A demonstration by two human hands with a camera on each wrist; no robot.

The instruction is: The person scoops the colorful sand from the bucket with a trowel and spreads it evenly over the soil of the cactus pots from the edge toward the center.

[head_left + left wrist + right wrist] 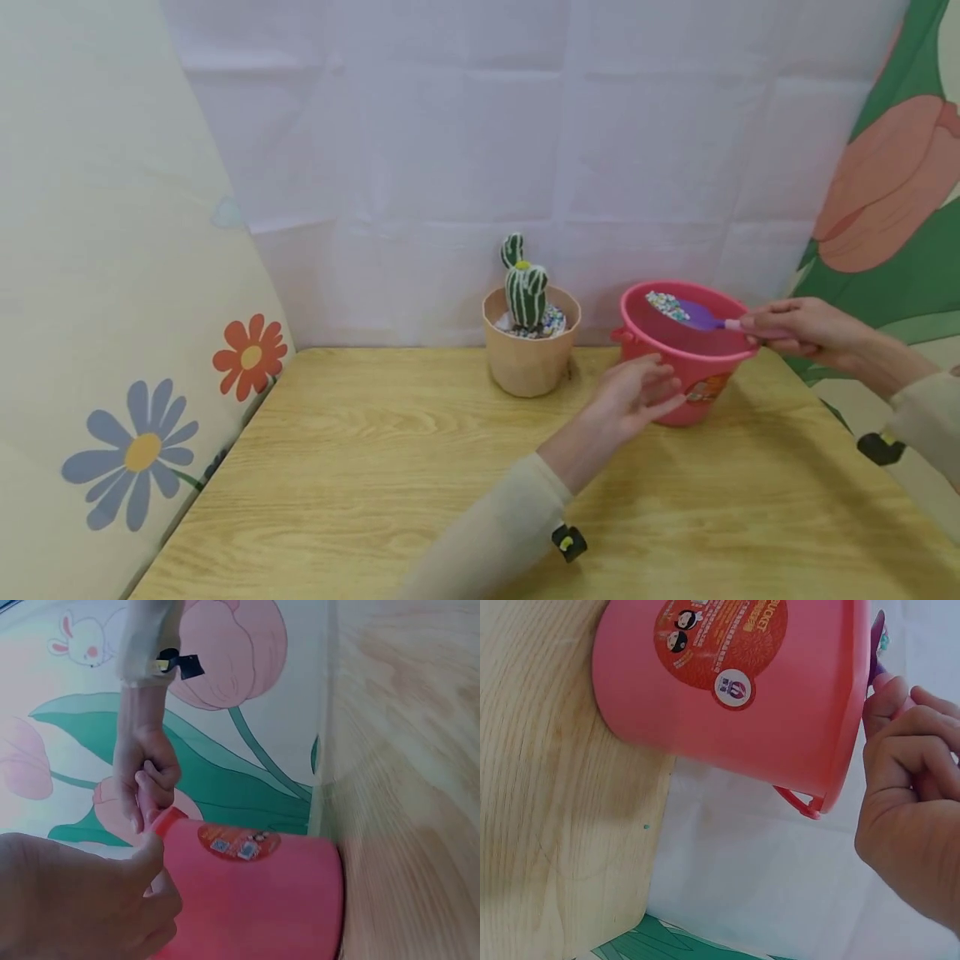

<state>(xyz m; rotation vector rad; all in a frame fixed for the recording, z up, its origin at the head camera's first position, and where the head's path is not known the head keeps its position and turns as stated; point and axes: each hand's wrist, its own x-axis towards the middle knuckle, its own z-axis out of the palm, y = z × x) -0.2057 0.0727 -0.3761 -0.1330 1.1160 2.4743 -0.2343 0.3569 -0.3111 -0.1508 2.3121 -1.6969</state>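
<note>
My right hand (813, 329) grips the pink handle of a small purple shovel (701, 316) over the bucket's mouth. A heap of multicoloured pebbles (666, 305) lies on its blade. Below the shovel stands a pink bucket (686, 352), upright on the table, with a printed label (724, 641) on its side. Close to the bucket's front left is my left hand (630, 396), fingers loosely bent and holding nothing. To the bucket's left stands a peach-coloured pot (528, 367) with a knitted cactus (525, 293) in it and similar pebbles around the cactus's base.
Pot and bucket stand near the back edge of the wooden table (375, 467). A white cloth (450, 150) hangs behind them, and flower-printed panels flank the table on both sides. One tiny green pebble (646, 826) lies on the tabletop by the bucket.
</note>
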